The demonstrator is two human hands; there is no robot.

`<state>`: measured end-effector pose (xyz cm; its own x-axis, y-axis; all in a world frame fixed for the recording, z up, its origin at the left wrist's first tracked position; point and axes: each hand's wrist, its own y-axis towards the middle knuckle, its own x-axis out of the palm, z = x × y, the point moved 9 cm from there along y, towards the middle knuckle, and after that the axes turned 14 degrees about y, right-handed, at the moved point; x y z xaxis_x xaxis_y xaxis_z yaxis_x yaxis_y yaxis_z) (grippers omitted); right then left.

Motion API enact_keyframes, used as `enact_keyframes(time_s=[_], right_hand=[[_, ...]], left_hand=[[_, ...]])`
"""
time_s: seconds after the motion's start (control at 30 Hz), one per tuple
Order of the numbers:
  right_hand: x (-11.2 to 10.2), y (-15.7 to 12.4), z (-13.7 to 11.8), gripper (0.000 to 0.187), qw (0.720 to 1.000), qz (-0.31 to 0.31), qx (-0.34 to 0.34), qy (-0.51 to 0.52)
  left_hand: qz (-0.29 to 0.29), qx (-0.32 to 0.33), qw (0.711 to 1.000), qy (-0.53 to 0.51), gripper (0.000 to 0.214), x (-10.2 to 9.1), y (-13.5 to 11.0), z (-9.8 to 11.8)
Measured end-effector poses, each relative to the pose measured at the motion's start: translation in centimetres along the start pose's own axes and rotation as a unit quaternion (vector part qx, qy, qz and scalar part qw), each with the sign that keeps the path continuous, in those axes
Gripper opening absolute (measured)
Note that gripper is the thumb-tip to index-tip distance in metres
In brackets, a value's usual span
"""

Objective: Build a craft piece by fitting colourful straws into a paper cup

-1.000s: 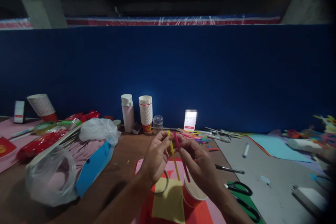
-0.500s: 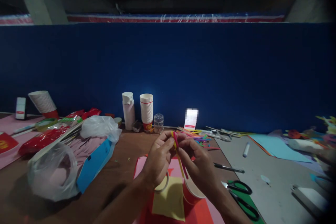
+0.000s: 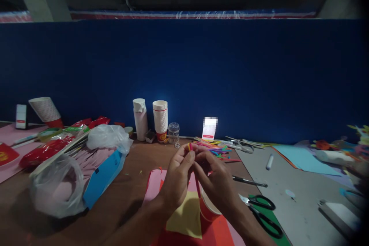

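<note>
My left hand (image 3: 176, 178) and my right hand (image 3: 215, 177) meet at the fingertips above the table. Pinched between them are thin pink and yellow strips (image 3: 190, 146), looped at the top, whose material I cannot make out. A pink end (image 3: 198, 187) hangs down between my palms; my fingers cover much of the rest. Below my right hand stands a red and white paper cup (image 3: 208, 211), partly behind the wrist. A yellow paper sheet (image 3: 186, 221) lies under my left hand, over red and pink sheets.
Scissors (image 3: 265, 215) and a black pen (image 3: 250, 181) lie to the right. Colourful thin sticks (image 3: 220, 149) are heaped in front of a propped phone (image 3: 209, 128). Stacked paper cups (image 3: 160, 119) and a clear bottle (image 3: 173, 133) stand by the blue partition. Plastic bags (image 3: 57, 192) sit left.
My fingers have closed further over the strips, so less yellow and pink shows. The ring that was beside my left hand is now hidden. The view has shifted slightly.
</note>
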<state>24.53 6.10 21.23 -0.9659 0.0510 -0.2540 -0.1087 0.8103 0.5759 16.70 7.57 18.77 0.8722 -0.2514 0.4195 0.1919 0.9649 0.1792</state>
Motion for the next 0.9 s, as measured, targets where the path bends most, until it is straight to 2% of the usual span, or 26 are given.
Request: enact_keyframes(time_s=[0.33,0.67,0.9], right_hand=[[0.3,-0.1,-0.6,0.005,0.995,0.012,-0.064,-0.072],[0.5,-0.4,-0.7,0.006,0.995,0.002,-0.055,-0.087],[0.9,-0.5,-0.7,0.004,0.996,-0.010,-0.045,-0.082]], left_hand=[[0.010,0.008,0.998,0.055,0.018,-0.4,0.1,-0.6],[0.024,0.001,0.997,0.074,0.018,-0.9,0.2,-0.8],[0.041,-0.004,0.995,0.087,0.009,-1.1,0.4,-0.6]])
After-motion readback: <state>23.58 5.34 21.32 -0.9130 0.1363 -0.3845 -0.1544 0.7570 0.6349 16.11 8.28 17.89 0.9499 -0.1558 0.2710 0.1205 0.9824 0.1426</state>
